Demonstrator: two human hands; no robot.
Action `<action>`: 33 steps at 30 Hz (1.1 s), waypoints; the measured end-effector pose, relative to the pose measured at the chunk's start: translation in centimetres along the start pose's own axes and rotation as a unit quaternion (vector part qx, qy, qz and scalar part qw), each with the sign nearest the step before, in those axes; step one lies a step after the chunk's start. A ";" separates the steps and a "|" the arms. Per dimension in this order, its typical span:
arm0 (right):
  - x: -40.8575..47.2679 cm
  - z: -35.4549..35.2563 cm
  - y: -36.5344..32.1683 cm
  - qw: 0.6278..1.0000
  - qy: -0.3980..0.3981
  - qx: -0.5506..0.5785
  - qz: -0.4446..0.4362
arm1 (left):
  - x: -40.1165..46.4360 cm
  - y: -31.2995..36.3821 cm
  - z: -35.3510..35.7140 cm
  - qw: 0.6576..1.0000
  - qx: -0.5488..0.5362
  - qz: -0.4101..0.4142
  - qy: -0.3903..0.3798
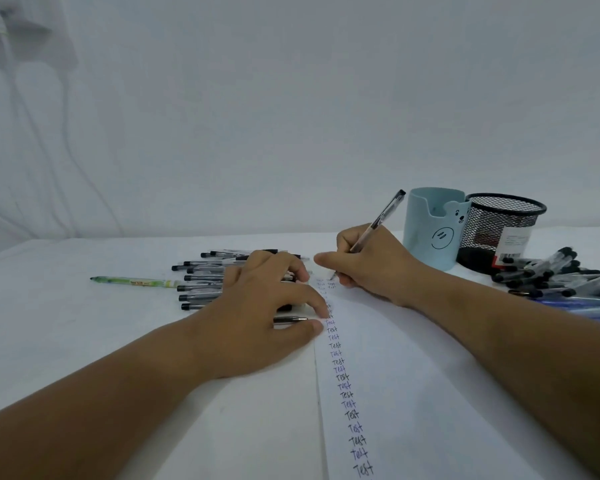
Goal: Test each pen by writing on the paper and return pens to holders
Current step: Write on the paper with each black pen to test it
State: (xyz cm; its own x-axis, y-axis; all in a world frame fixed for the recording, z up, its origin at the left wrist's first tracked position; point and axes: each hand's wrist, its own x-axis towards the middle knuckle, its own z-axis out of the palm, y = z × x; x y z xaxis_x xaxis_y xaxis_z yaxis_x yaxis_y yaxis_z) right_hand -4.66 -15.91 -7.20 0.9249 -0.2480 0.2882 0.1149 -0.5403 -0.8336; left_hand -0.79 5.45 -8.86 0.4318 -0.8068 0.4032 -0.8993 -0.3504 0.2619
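- The right hand pinches one clear pen between curled thumb and fingers, its tip down on the paper just below the fingertips and its black cap end tilted up and away toward the holders.
- The left hand lies flat with fingers spread and straight, the fingertips pressing on the left edge of the paper, holding nothing.
- One long sheet of paper runs from beneath both hands toward the viewer; a column of "Test" words in black and blue ink starts at the right-hand fingertips and passes beside the left-hand fingertips. More than twenty show; the far ones are too small to count.
- A heap of black-capped pens lies beyond and under the left fingers, roughly ten visible; an exact count is not possible.
- One green pen lies apart, left of that heap.
- Two holders stand beyond the right hand: one pale blue cup with a bear face and one black mesh cup, touching or nearly so.
- A second heap of pens lies right of the right wrist, too tangled to count.
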 end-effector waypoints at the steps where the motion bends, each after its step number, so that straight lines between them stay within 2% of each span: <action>1: 0.0 0.0 0.1 1.000 0.001 -0.017 -0.003 | 0.1 0.0 0.0 1.000 0.000 0.000 -0.002; 7: 0.1 0.1 0.4 0.998 -0.021 -0.064 -0.013 | 0.4 -0.3 -0.1 1.000 -0.001 0.003 -0.010; 19: 0.3 0.2 0.5 0.996 -0.047 -0.067 -0.031 | 0.4 -0.5 0.0 0.999 0.000 0.013 -0.032; 33: 0.4 0.2 0.9 0.997 -0.024 -0.056 -0.039 | 0.3 -0.3 -0.1 1.000 0.002 0.027 -0.016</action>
State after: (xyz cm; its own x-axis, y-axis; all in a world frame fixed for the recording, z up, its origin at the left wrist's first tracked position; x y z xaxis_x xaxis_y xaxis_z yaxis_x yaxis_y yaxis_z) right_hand -4.08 -16.31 -7.96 0.9315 -0.1649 0.3241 0.1472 -0.6440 -0.7507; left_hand -0.41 5.34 -8.77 0.3808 -0.8392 0.3882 -0.9213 -0.3087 0.2364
